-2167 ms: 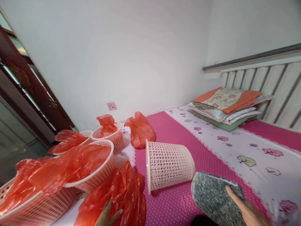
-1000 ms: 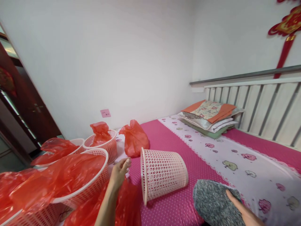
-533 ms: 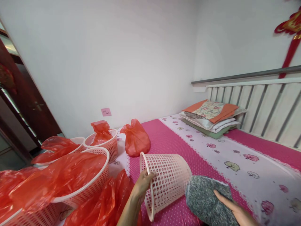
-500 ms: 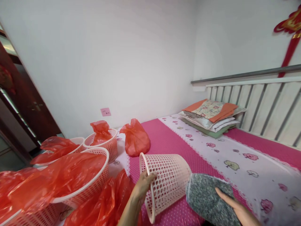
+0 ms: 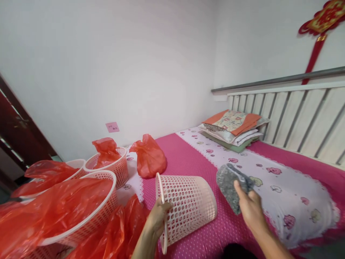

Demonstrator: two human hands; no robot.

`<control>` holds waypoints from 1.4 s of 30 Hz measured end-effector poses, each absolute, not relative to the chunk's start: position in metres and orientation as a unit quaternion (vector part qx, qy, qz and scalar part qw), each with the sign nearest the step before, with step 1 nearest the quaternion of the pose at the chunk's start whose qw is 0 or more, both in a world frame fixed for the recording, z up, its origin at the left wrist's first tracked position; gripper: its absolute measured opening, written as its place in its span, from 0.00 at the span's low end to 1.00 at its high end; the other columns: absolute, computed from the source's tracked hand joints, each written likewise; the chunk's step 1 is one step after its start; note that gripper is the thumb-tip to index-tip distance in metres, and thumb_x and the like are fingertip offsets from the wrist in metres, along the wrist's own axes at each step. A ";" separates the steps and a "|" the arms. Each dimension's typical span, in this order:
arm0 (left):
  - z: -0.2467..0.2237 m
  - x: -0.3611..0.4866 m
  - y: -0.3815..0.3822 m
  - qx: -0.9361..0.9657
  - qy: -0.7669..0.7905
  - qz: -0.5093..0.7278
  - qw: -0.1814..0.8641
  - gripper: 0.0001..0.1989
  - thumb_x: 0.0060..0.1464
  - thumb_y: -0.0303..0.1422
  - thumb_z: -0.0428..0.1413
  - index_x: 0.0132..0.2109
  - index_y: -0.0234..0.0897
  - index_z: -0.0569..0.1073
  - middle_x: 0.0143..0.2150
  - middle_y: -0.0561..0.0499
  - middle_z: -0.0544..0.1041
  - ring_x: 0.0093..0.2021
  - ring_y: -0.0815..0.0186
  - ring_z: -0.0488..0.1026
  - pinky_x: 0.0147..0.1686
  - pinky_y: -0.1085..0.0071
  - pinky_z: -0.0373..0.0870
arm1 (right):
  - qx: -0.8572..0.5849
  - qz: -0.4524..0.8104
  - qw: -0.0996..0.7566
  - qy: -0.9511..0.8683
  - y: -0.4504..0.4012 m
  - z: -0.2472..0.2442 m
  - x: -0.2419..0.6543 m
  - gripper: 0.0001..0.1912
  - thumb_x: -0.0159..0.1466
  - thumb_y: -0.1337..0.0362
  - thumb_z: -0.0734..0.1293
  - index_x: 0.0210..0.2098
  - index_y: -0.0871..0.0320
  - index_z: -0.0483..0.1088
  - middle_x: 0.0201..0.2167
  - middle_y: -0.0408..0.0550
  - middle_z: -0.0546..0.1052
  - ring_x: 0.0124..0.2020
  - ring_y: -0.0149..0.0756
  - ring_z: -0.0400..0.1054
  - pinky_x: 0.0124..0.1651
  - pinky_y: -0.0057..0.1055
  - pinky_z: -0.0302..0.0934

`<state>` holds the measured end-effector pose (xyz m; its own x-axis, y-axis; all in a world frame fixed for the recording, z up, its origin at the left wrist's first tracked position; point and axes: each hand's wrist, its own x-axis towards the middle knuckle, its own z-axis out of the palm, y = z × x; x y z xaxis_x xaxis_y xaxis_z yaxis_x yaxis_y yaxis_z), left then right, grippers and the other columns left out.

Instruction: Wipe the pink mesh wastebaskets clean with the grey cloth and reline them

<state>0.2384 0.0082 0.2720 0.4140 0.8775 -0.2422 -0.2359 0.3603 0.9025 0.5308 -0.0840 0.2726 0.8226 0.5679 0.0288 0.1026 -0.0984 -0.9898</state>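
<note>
A pink perforated plastic basket point(image 5: 188, 205) lies on its side on the bed, its open end facing left. My left hand point(image 5: 158, 216) grips its rim, thumb on the outside wall. To the right, my right hand point(image 5: 249, 205) holds a folded grey cloth point(image 5: 229, 183) above the bed, apart from the basket's base. The thumb lies over the cloth and the other fingers are mostly hidden.
At the left stand several pink baskets point(image 5: 122, 172) with red plastic bags in or over them. A tied red bag point(image 5: 150, 158) sits by the wall. Folded bedding point(image 5: 233, 126) lies beside the white headboard point(image 5: 293, 115).
The grey cloth and my right hand have moved up, away from the basket's base, and the cloth looks smaller and more folded. My left hand keeps its grip on the rim.
</note>
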 end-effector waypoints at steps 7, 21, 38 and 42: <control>0.265 0.242 -0.001 0.420 0.367 0.361 0.748 0.21 0.37 0.28 0.71 0.43 0.33 0.81 0.34 0.45 0.85 0.32 0.58 0.82 0.37 0.63 0.78 | -0.648 0.245 0.632 -0.347 -0.052 0.216 0.488 0.25 0.54 0.45 0.71 0.42 0.57 0.78 0.40 0.53 0.84 0.43 0.52 0.77 0.51 0.41 0.69; 0.271 0.243 -0.012 0.447 0.347 0.345 0.749 0.22 0.37 0.22 0.68 0.44 0.32 0.83 0.33 0.46 0.86 0.39 0.53 0.84 0.45 0.60 0.78 | -0.663 0.148 0.572 -0.459 -0.002 0.195 0.503 0.28 0.68 0.43 0.59 0.47 0.57 0.79 0.45 0.57 0.84 0.46 0.51 0.79 0.48 0.43 0.72; 0.260 0.248 -0.005 0.443 0.355 0.378 0.731 0.22 0.34 0.23 0.68 0.43 0.32 0.84 0.28 0.47 0.84 0.35 0.52 0.82 0.42 0.58 0.77 | -0.547 -0.047 0.508 -0.664 0.049 0.224 0.389 0.25 0.65 0.66 0.67 0.62 0.59 0.71 0.60 0.60 0.78 0.63 0.54 0.71 0.67 0.57 0.64; 0.265 0.248 -0.004 0.472 0.345 0.389 0.712 0.22 0.33 0.24 0.73 0.42 0.33 0.85 0.34 0.45 0.86 0.44 0.48 0.82 0.52 0.56 0.75 | -0.473 -0.015 0.521 -0.710 0.027 0.228 0.367 0.34 0.65 0.71 0.66 0.70 0.56 0.61 0.67 0.57 0.72 0.70 0.50 0.64 0.71 0.57 0.60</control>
